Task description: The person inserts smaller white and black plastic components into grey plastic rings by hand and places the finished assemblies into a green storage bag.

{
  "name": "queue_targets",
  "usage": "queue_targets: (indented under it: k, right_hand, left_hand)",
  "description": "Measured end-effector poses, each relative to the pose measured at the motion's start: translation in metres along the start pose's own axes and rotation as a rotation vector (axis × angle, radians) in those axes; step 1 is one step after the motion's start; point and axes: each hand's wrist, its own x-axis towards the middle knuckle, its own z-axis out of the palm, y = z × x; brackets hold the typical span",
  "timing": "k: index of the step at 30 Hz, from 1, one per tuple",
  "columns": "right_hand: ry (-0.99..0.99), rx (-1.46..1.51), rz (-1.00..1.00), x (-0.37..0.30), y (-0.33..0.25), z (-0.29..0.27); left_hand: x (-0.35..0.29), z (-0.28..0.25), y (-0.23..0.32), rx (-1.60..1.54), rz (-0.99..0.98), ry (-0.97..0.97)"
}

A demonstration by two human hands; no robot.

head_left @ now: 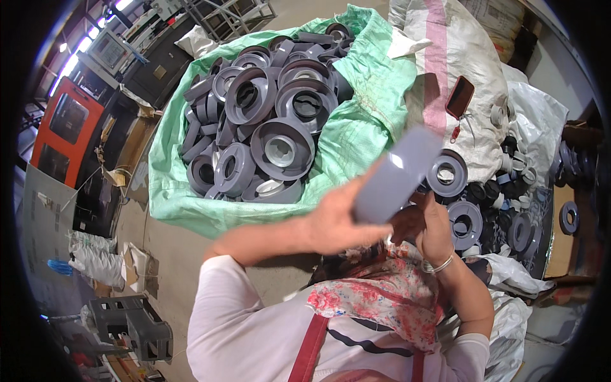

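In front of my chest, my left hand point(340, 216) grips a grey plastic ring point(400, 175), seen edge-on and blurred by motion. My right hand point(434, 228) is just right of the ring's lower end, its fingers curled in; what they hold is hidden. Right beyond it lie a grey flanged ring point(447, 173) and another grey ring point(464, 224). To the far left of my hands, a green woven sack point(375, 95) stands open, heaped with grey rings and cups point(282, 149), some with white or black inserts.
Black and white caps point(509, 184) lie heaped at the right beside a cardboard box point(560, 232). A phone point(460, 97) rests on a white woven sack point(471, 57). A dark plastic stool point(130, 325) is at lower left, and an orange-doored machine point(67, 130) at far left.
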Motion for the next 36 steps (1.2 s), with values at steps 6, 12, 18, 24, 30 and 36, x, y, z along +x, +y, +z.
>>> queue_targets:
  k: [6, 12, 18, 24, 30, 36]
  right_hand:
    - [-0.14, -0.518, -0.167, 0.02, 0.005, 0.024]
    - [-0.234, -0.766, -0.151, 0.019, 0.023, 0.008]
    - [-0.184, -0.803, -0.027, 0.031, 0.036, -0.009]
    - [-0.208, -0.851, -0.039, 0.049, 0.036, -0.003]
    - [-0.227, -0.876, -0.087, 0.067, 0.024, 0.016]
    - [-0.171, -0.95, -0.199, 0.07, 0.014, 0.014]
  left_hand:
    - [0.126, -0.117, -0.048, 0.711, 0.389, 0.575]
    - [0.088, -0.188, -0.144, 1.439, -0.297, 0.153]
    - [0.036, -0.243, -0.115, 1.138, -0.56, 0.174]
    - [0.041, -0.294, -0.053, 0.981, -0.625, 0.24]
    - [0.091, -0.351, -0.108, 0.168, -0.123, 0.425]
    - [0.108, -0.358, -0.165, 1.031, -0.444, 0.106]
